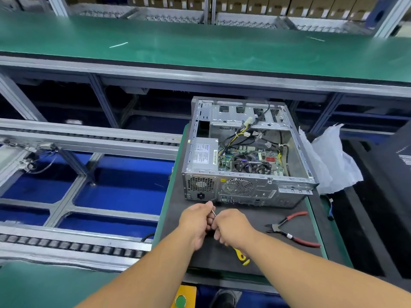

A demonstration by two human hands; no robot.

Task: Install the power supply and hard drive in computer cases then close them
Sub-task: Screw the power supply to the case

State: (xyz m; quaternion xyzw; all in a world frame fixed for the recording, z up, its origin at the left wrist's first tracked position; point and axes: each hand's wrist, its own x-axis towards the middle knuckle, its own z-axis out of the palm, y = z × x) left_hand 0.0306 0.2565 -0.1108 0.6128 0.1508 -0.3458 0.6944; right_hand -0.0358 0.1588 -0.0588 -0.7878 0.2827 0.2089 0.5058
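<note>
An open computer case (pixel 295 150) lies on a dark mat (pixel 178 216), its rear panel toward me. A grey power supply (pixel 203 155) sits in its near-left corner, beside the motherboard (pixel 249 158) and loose cables. Just in front of the case, my right hand (pixel 233 227) grips a screwdriver with a yellow-and-black handle (pixel 242 257). My left hand (pixel 196 221) pinches the thin metal shaft (pixel 214 212) near its tip, by the case's lower rear edge. Whether a screw is on the tip I cannot tell.
Red-handled cutters (pixel 289 230) lie on the mat to the right. Crumpled plastic wrap (pixel 333 158) sits right of the case, next to a black panel (pixel 398 174). A roller conveyor frame (pixel 77 141) runs on the left. A green bench (pixel 200 47) spans the back.
</note>
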